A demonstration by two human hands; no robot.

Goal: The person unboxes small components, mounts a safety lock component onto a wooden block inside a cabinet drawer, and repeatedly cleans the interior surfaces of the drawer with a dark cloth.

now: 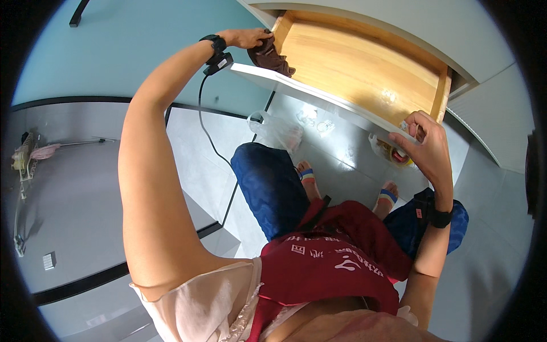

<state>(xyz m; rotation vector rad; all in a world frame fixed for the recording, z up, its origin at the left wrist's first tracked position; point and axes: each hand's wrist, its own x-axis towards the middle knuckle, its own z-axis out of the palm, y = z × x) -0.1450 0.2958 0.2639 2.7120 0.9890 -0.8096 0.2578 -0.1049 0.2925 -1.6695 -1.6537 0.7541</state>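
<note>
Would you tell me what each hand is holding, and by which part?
Left hand bunches a dark brown cloth from its top; right hand grips the drawer by its front edge.

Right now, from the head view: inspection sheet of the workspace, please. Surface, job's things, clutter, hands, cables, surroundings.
Surface: open wooden drawer, inside bare and light brown, white front edge toward the person.
Job's things: dark brown cloth bunched over the drawer's left front corner.
Clutter: clear plastic bag on the floor under the drawer; a second bag with something yellow near the right foot.
Hands: left hand closed on the cloth; right hand in a grip on the drawer's right front edge.
Cables: black cable hangs from a small device at the left wrist.
Surroundings: grey tiled floor, pale blue wall, a rack with a pink item at far left.
</note>
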